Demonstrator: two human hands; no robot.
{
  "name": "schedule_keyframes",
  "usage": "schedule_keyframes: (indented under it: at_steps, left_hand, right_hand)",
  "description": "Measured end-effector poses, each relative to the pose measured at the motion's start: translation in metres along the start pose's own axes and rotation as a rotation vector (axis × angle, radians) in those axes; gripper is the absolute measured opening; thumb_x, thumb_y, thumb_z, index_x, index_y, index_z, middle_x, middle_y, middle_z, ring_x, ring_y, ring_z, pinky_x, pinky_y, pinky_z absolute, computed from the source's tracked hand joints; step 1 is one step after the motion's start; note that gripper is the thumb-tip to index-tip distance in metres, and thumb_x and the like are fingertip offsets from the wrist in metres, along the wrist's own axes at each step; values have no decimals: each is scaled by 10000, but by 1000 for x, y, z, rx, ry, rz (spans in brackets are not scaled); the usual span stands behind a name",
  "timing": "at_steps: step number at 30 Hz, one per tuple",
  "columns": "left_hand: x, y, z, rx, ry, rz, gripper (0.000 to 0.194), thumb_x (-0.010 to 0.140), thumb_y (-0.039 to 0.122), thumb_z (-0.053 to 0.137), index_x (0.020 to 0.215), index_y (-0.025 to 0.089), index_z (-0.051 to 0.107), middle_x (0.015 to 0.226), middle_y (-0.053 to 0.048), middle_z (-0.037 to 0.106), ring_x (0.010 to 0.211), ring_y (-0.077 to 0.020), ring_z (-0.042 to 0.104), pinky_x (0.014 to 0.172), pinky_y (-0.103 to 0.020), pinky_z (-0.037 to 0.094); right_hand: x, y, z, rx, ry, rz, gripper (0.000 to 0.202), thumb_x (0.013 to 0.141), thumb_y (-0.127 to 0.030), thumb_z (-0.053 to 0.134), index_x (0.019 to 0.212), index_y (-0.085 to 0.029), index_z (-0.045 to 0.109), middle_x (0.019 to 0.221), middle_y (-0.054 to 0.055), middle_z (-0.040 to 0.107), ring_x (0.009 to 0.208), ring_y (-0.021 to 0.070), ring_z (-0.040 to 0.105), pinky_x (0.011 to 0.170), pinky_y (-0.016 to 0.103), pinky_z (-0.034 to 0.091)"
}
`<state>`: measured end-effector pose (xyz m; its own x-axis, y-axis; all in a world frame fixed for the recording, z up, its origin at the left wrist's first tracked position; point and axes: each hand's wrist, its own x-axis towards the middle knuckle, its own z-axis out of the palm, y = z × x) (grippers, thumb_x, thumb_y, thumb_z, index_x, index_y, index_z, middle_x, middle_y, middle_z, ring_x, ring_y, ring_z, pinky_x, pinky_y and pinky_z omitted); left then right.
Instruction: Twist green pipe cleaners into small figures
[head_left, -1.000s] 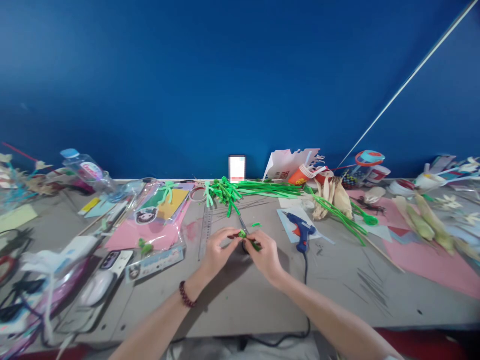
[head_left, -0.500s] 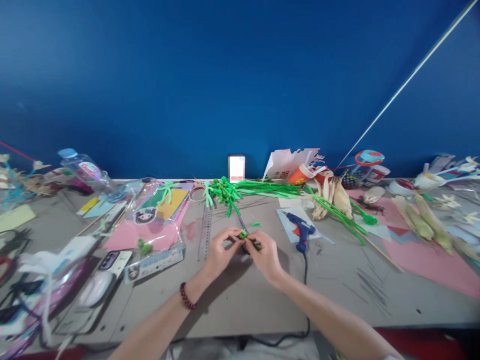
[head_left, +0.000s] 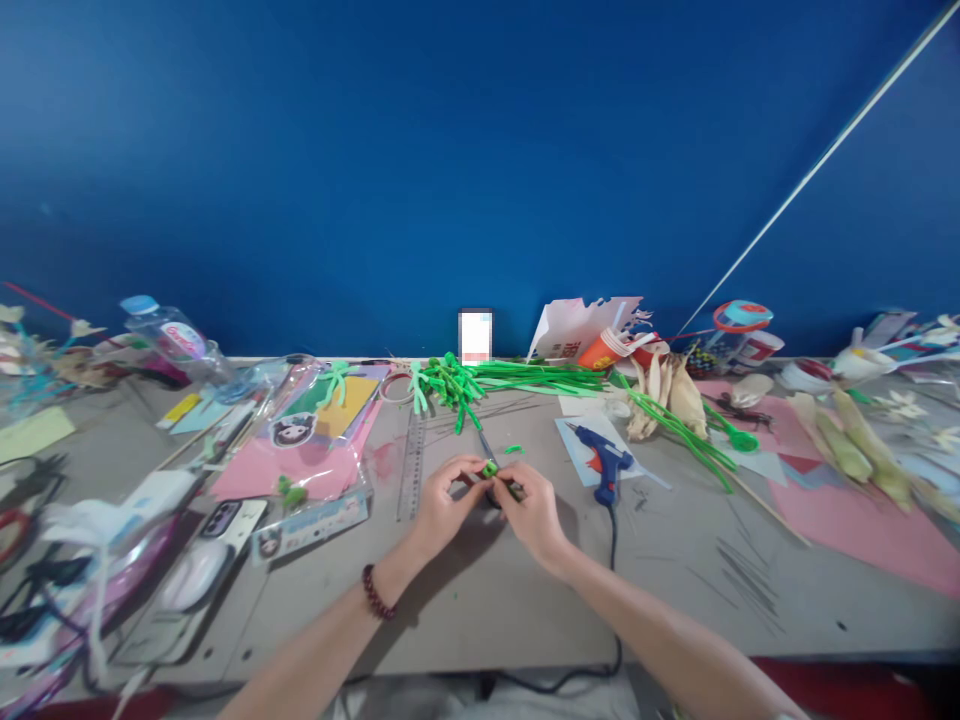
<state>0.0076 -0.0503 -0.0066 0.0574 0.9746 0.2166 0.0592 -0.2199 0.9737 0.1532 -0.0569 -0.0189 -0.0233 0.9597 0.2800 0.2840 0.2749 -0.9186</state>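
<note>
Near the middle of the table, my left hand (head_left: 448, 505) and my right hand (head_left: 534, 508) meet at the fingertips. Between them they pinch a small curled green piece (head_left: 490, 468). Dark scissors (head_left: 489, 448) lie just behind and under the fingers, partly hidden. Beyond the hands is a pile of twisted green stems (head_left: 454, 385), with long straight green stems (head_left: 547, 377) to its right. A small green scrap (head_left: 513, 450) lies on the table behind my right hand.
A blue glue gun (head_left: 606, 462) with a trailing cord lies to the right. Left are a ruler (head_left: 410, 468), a plastic bag of coloured sheets (head_left: 330, 460) and a phone (head_left: 225, 520). Dried husks (head_left: 684, 400) and pink paper (head_left: 847, 530) lie farther right.
The camera view has shifted very slightly. Both hands keep nearly the same pose around the green piece.
</note>
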Motion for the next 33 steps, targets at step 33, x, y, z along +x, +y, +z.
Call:
schedule_keyframes:
  at_steps: [33]
  left_hand:
    - [8, -3, 2, -319, -50, -384, 360, 588, 383, 790, 816, 117, 705, 702, -51, 671, 608, -138, 580, 592, -247, 460]
  right_hand:
    - [7, -2, 10, 741, -75, 380, 325, 669, -436, 716, 804, -210, 525, 685, -31, 579, 594, 121, 605, 647, 274, 536]
